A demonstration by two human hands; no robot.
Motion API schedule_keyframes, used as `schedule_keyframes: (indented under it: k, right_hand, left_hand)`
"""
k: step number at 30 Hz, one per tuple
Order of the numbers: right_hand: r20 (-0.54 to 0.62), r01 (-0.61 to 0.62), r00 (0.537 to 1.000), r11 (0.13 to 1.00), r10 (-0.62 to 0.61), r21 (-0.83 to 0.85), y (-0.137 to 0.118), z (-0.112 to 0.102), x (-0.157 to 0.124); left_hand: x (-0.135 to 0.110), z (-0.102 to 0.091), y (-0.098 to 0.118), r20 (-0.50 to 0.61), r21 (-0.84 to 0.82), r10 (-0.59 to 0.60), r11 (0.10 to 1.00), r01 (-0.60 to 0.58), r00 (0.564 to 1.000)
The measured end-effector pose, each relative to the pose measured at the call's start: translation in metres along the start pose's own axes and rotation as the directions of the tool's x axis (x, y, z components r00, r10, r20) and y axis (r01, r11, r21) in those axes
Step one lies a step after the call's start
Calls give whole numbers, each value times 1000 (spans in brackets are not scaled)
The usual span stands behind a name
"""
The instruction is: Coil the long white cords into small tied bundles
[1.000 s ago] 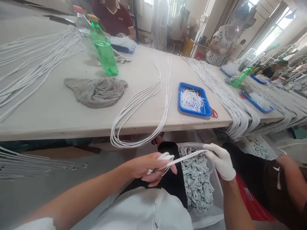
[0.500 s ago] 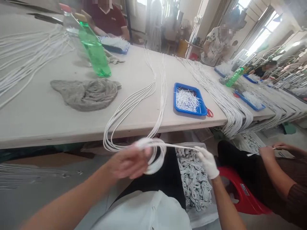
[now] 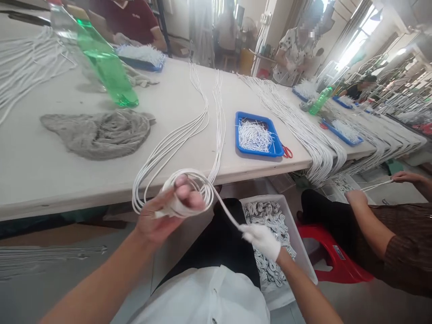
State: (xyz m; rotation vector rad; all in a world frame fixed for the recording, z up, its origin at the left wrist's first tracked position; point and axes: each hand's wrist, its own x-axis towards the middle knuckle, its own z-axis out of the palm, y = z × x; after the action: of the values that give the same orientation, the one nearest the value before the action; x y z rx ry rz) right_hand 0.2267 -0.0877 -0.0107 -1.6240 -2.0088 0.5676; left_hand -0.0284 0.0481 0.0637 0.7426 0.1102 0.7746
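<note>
Workshop daylight falls across a long pale work table [image 3: 60, 191], and I am watching it through the head camera; lengths of white round cord [image 3: 177, 139] lie along it, their loops drooping over the near edge. Farther along stand a green-tinted plastic bottle [image 3: 108, 72] and a crumpled grey cloth [image 3: 96, 135]; a blue plastic tray [image 3: 259, 153] holds short white cord offcuts, with red-handled scissors [image 3: 287, 152] just beside it.

My bare left hand [image 3: 165, 216] is raised just off the table edge, its fingers [image 3: 184, 191] curled and pressed together; a coil of the cord wraps around them. One taut strand runs down from that coil to my right hand [image 3: 261, 240] in a white cotton glove; its gloved fingertips [image 3: 245, 228] pinch the strand. Below that hand sits a white plastic crate [image 3: 300, 252] packed with bundled pale cord hanks [image 3: 266, 238].

To the right, a co-worker [image 3: 398, 238] in a brown striped top sits on a red plastic stool [image 3: 337, 256], both hands stretching a white strand [image 3: 374, 185].
</note>
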Motion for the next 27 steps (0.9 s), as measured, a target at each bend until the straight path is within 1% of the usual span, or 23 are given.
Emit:
schedule_keyframes:
  k: [1, 2, 3, 4, 5, 6, 7, 8, 9, 10, 11, 12, 13, 15, 16, 18, 19, 20, 21, 22, 23, 25, 27]
  right_hand:
    - [63, 44, 997, 997, -40, -64, -9, 6, 2]
    - [95, 86, 993, 988, -74, -126, -20, 4, 5]
    - [85, 112, 992, 977, -97, -182, -29, -3, 9]
    - [49, 119, 993, 967, -111, -227, -34, -16, 13]
    - [5, 109, 994, 960, -112, -259, -35, -31, 17]
    - [-39, 84, 994, 956, -99, -282, -30, -45, 21]
    - [-74, 37, 995, 953, -62, -302, -21, -55, 23]
    - [-81, -29, 997, 943, 3, -330, -9, -59, 25]
    - [-62, -100, 995, 925, 84, -366, 3, -57, 25]
    - [-23, -160, 986, 899, 165, -408, 13, -49, 25]
    - [29, -196, 972, 871, 234, -451, 20, -35, 25]
    - [90, -202, 956, 851, 278, -485, 21, -18, 24]
    - [153, -181, 944, 845, 293, -503, 17, 1, 22]
    - [261, -87, 934, 864, 244, -495, -5, 31, 17]
    - [310, -29, 930, 881, 197, -472, -19, 40, 13]
    - [367, 60, 926, 930, 83, -363, -46, 43, 8]
    - [360, 70, 932, 957, 37, -280, -54, 38, 6]
    - [323, 48, 946, 981, 16, -190, -56, 32, 4]
    - [262, -8, 964, 994, 36, -108, -53, 25, 3]
    - [193, -86, 977, 995, 92, -41, -45, 18, 2]
    - [129, -170, 978, 985, 167, 10, -32, 13, -1]
    - [46, -304, 952, 951, 302, 61, 0, 9, -9]
    - [4, -365, 931, 930, 365, 45, 29, 10, -22]
  left_hand:
    - [5, 2, -1, -33, 147, 35, 989, -30, 999]
    - [9, 4, -7, -35, 302, 13, 953, -2, 999]
    - [11, 7, -15, -36, 427, -49, 902, 60, 998]
    - [11, 10, -24, -34, 506, -157, 849, 152, 987]
    - [10, 12, -32, -34, 533, -292, 804, 265, 956]
    - [7, 13, -38, -32, 510, -424, 772, 379, 905]
    - [3, 13, -41, -18, 446, -525, 758, 477, 851]
    - [0, 12, -40, 5, 348, -576, 767, 539, 817]
    - [-4, 10, -37, 28, 230, -573, 801, 553, 819]
    - [-6, 9, -33, 39, 107, -525, 848, 519, 850]
    - [-8, 8, -28, 32, 0, -453, 891, 454, 891]
    - [-8, 8, -24, 8, -77, -377, 923, 377, 926]
    - [-7, 9, -22, -30, -118, -310, 945, 305, 950]
    - [-3, 11, -23, -127, -108, -203, 976, 190, 971]
    - [0, 12, -25, -179, -69, -152, 988, 142, 972]
    - [5, 11, -32, -257, 26, -60, 997, 70, 965]
    - [7, 9, -35, -279, 56, -41, 997, 59, 959]
    - [8, 6, -37, -295, 64, -40, 996, 62, 955]
    - [9, 3, -38, -309, 54, -47, 996, 67, 950]
    - [9, 0, -37, -325, 37, -56, 997, 71, 944]
    - [8, -2, -36, -345, 22, -62, 997, 74, 937]
    - [4, -6, -30, -382, 27, -70, 996, 87, 921]
    - [0, -8, -23, -401, 45, -76, 994, 102, 913]
